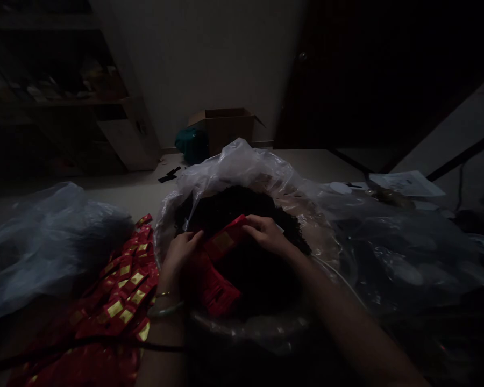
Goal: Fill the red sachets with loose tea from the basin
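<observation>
In the head view a small red packet with a dull gold label is held slantwise over a plastic-lined tub. My right hand pinches its upper right end between thumb and fingers. My left hand, with bangles at the wrist, is closed at the packet's lower left end; its fingertips are partly in shadow. Below, more red packets lie in a bunch at the tub's near left side. Dark, crumbly loose material, like dried leaves, is heaped in the tub under a clear plastic liner.
Many red and gold packets are piled left of the tub, beside a clear plastic bag. Another plastic bag lies right. An open cardboard box and a teal bundle stand by the wall. A dark cord crosses lower left.
</observation>
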{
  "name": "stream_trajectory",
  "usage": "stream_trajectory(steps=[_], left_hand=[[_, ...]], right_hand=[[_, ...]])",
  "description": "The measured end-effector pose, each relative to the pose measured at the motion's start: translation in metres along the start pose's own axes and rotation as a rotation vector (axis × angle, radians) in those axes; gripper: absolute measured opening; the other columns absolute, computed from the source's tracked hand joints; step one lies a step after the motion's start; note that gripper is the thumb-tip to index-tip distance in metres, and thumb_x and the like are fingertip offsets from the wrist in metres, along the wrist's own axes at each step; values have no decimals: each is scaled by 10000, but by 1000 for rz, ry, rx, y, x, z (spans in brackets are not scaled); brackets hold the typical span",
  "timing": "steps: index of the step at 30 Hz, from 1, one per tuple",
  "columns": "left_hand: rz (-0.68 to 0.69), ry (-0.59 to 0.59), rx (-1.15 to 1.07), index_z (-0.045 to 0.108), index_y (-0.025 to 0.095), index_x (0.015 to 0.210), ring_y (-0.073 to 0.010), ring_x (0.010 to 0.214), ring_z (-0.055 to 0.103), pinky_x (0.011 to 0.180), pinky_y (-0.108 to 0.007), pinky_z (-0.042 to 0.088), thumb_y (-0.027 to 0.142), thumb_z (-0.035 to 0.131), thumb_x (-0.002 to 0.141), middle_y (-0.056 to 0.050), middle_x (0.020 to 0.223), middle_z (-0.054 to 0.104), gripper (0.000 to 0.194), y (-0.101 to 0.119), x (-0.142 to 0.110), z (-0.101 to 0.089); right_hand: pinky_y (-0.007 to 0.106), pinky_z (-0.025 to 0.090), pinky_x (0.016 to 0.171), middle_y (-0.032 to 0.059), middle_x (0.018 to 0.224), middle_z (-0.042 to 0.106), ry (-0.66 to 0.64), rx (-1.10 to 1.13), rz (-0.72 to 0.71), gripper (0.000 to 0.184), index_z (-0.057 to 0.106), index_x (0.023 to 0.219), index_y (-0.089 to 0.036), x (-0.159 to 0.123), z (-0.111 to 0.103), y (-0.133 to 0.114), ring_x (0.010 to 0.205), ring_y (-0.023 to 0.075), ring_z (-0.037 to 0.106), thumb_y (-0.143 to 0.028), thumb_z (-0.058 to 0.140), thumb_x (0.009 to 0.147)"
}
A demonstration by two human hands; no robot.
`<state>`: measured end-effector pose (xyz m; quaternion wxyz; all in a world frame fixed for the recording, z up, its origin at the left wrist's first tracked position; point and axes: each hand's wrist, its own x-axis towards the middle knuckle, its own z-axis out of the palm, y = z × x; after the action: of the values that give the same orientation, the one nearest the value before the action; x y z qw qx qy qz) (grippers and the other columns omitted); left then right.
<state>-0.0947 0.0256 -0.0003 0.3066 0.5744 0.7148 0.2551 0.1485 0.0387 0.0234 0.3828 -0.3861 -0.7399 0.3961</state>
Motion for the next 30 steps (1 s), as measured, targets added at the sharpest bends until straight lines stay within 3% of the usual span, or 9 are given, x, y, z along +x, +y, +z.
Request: stream_trajectory(steps=[2, 4, 5, 8, 12, 17, 21, 24, 30], left_hand=[[26, 224, 10, 684, 145, 989, -289, 986, 615, 806, -340, 448, 418, 516, 811, -139, 1007, 705, 367, 3, 1, 0], [102, 311, -158, 652, 136, 1075, -254, 1025, 600, 849, -319, 441, 400, 488, 831, -133, 1100, 679, 394, 12, -2, 4], [138, 221, -287, 656, 130, 1067, -237, 978, 616, 812, -304, 459, 429, 470, 836, -123, 1056, 693, 421, 18, -5, 7], [71, -245, -477, 697, 128, 927, -191, 722, 620, 617, -254, 456, 538, 554, 755, -63, 789, 705, 467, 32, -17, 16], [-31, -491, -605, 676, 130, 749, -84, 448, 435, 432, -200, 290, 569, 604, 701, 28, 528, 553, 448, 38, -29, 19], [144, -400, -518, 687, 126, 729, -124, 575, 528, 524, -210, 384, 442, 673, 669, -7, 634, 624, 321, 37, -26, 16], [199, -303, -535, 651, 135, 707, -135, 606, 530, 538, -215, 384, 415, 634, 701, -15, 657, 616, 281, 42, -29, 20], [235, -264, -520, 610, 139, 657, -123, 585, 495, 520, -212, 359, 393, 626, 688, -1, 621, 575, 256, 48, -30, 29], [282, -355, -575, 508, 166, 680, -94, 583, 421, 532, -202, 338, 424, 586, 730, 42, 631, 481, 274, 48, -27, 38]], right_hand=[[282, 462, 714, 36, 860, 682, -27, -8, 19, 167, 630, 906, -157, 1, -1, 2, 785, 170, 617, -215, 497, 824], [269, 456, 689, 25, 822, 662, -47, -20, 19, 140, 614, 868, -155, 0, 1, 3, 756, 158, 601, -200, 488, 827], [262, 454, 677, 20, 809, 649, -56, -24, 13, 129, 601, 857, -155, 0, 2, 3, 743, 152, 591, -194, 480, 833], [255, 449, 673, 12, 810, 622, -138, -82, -30, 107, 571, 866, -163, -3, 4, -1, 730, 138, 567, -173, 466, 847], [248, 432, 647, 15, 811, 603, -260, -238, -74, 94, 554, 877, -175, -8, 3, -10, 706, 132, 548, -172, 461, 861], [253, 434, 661, 20, 801, 604, -346, -187, -45, 102, 575, 890, -154, -10, 1, -19, 711, 134, 550, -189, 487, 851], [237, 433, 646, 4, 810, 624, -426, 31, 118, 196, 617, 933, -143, -10, 0, -21, 708, 129, 556, -283, 586, 800], [215, 379, 549, -22, 665, 566, -488, 5, 217, 259, 648, 806, -129, -10, 1, -17, 595, 106, 491, -383, 608, 778], [207, 303, 493, -29, 565, 444, -351, -113, 133, 402, 541, 587, -133, -9, 7, -8, 529, 84, 385, -424, 474, 857]])
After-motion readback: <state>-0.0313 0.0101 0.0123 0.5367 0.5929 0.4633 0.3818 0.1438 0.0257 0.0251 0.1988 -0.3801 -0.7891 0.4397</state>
